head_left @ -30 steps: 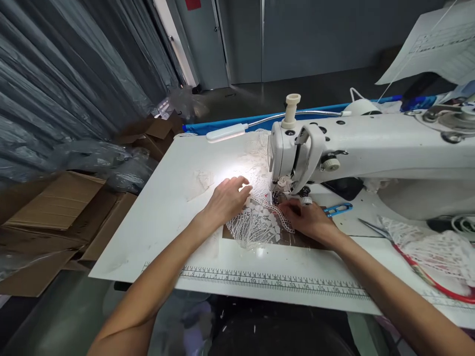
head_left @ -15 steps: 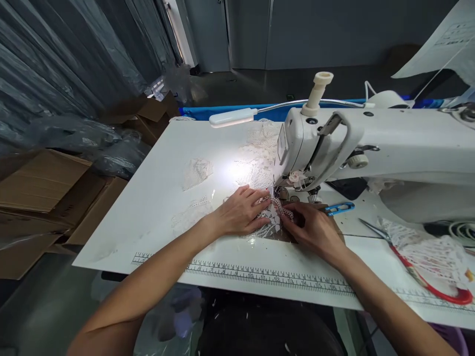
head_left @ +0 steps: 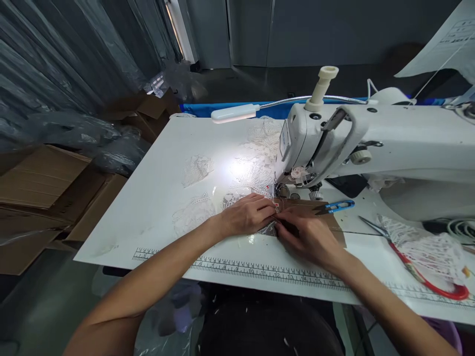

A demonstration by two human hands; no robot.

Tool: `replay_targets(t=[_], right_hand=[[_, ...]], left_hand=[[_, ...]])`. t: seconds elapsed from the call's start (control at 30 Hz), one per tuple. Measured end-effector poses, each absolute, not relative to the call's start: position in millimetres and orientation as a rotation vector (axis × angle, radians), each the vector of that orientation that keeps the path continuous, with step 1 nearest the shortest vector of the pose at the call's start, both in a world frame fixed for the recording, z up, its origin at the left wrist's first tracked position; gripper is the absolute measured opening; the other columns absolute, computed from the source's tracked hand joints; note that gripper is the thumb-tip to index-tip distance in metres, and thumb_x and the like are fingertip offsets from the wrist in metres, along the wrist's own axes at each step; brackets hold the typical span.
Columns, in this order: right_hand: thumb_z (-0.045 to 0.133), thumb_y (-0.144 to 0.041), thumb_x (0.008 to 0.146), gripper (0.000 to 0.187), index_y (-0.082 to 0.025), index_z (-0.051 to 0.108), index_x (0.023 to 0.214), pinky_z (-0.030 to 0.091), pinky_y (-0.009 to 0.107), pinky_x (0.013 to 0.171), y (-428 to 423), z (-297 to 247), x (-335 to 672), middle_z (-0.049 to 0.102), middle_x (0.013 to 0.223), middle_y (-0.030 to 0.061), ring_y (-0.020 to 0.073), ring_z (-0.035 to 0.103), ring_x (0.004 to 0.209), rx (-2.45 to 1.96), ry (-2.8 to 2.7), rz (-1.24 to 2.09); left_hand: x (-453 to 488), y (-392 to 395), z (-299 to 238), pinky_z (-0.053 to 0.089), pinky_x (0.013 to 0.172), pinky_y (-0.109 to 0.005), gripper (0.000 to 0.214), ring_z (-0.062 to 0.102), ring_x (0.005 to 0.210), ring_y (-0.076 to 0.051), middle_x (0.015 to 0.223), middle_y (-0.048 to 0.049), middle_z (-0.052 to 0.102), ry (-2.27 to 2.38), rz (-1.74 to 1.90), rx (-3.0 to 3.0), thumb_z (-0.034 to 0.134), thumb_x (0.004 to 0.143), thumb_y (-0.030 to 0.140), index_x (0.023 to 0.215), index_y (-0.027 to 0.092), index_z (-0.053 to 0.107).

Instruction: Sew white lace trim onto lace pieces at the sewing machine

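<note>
A white industrial sewing machine [head_left: 371, 143] stands on a white table [head_left: 156, 207]. White lace fabric [head_left: 252, 163] lies under its needle area and runs away toward the far edge. My left hand [head_left: 247, 215] rests on the lace just in front of the presser foot, fingers together and pressing down. My right hand [head_left: 308, 237] meets it from the right, fingers curled and pinching the lace edge over a brown patch [head_left: 330, 225] on the table. The lace between the two hands is mostly hidden.
Blue thread snips [head_left: 336, 206] lie right of the needle; red-handled scissors [head_left: 419, 272] lie on more lace [head_left: 426, 247] at right. A gooseneck lamp [head_left: 233, 112] lights the work. A printed ruler [head_left: 267, 272] lines the near edge. Cardboard boxes [head_left: 48, 183] and plastic bags sit left.
Both hands have drawn back toward me and closed together, gathering the lace that lay spread in front of the presser foot. The view has shifted slightly left and down.
</note>
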State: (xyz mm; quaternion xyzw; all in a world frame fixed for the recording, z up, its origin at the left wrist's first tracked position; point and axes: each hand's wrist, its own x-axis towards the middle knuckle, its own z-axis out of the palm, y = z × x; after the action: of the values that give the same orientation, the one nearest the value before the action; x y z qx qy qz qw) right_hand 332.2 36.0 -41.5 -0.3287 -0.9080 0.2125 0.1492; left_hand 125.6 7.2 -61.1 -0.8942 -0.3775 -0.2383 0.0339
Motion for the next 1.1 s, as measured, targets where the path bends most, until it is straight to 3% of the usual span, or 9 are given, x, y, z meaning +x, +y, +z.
replay_targets(t=[0.07,0.23,0.47,0.6,0.83,1.1], right_hand=[[0.047,-0.033,0.091,0.029,-0.022,0.067,0.108,0.049,0.03,0.068,50,-34,339,0.071,0.098,0.0061,0.0199,0.066,0.081,-0.889,-2.61,0.788],[0.045,-0.035,0.089,0.034,-0.019,0.069,0.106,0.045,0.029,0.059,73,-38,345,0.07,0.077,0.0044,0.0186,0.063,0.064,-1.157,-2.491,0.76],[0.045,-0.032,0.09,0.033,-0.023,0.068,0.113,0.043,0.027,0.061,70,-64,348,0.069,0.09,0.0052,0.0149,0.059,0.067,-0.994,-2.445,0.604],[0.041,-0.036,0.094,0.039,-0.032,0.059,0.129,0.043,0.028,0.061,69,-63,349,0.064,0.102,0.0081,0.0182,0.059,0.078,-0.867,-2.635,0.424],[0.038,-0.033,0.094,0.039,-0.034,0.058,0.129,0.043,0.028,0.058,60,-57,338,0.059,0.105,0.0101,0.0215,0.057,0.085,-0.901,-2.746,0.203],[0.041,-0.028,0.094,0.038,-0.025,0.056,0.129,0.052,0.035,0.079,64,-68,352,0.063,0.109,0.0083,0.021,0.062,0.095,-0.902,-2.438,0.64]], left_hand=[[124,7,-61,0.056,0.087,-0.036,0.017,0.064,0.094,-0.017,0.104,-0.0098,0.067,-1.172,-0.744,-2.763,0.049,0.096,0.02,0.096,0.011,0.063],[122,6,-60,0.051,0.101,-0.04,0.016,0.063,0.099,-0.015,0.105,-0.0077,0.066,-1.174,-0.846,-2.743,0.05,0.095,0.016,0.092,0.014,0.065],[119,10,-57,0.051,0.1,-0.043,0.015,0.064,0.091,-0.013,0.096,-0.0036,0.068,-1.167,-0.838,-2.77,0.051,0.094,0.016,0.091,0.018,0.066],[118,12,-57,0.051,0.099,-0.041,0.012,0.065,0.086,-0.01,0.094,-0.0014,0.069,-1.091,-0.865,-2.755,0.054,0.092,0.015,0.091,0.019,0.065],[117,13,-61,0.052,0.099,-0.041,0.013,0.067,0.089,-0.011,0.094,-0.0023,0.07,-1.078,-0.854,-2.772,0.054,0.093,0.018,0.09,0.018,0.066],[116,13,-65,0.05,0.102,-0.039,0.015,0.066,0.091,-0.011,0.092,-0.0037,0.069,-1.053,-0.887,-2.756,0.053,0.092,0.016,0.085,0.016,0.067]])
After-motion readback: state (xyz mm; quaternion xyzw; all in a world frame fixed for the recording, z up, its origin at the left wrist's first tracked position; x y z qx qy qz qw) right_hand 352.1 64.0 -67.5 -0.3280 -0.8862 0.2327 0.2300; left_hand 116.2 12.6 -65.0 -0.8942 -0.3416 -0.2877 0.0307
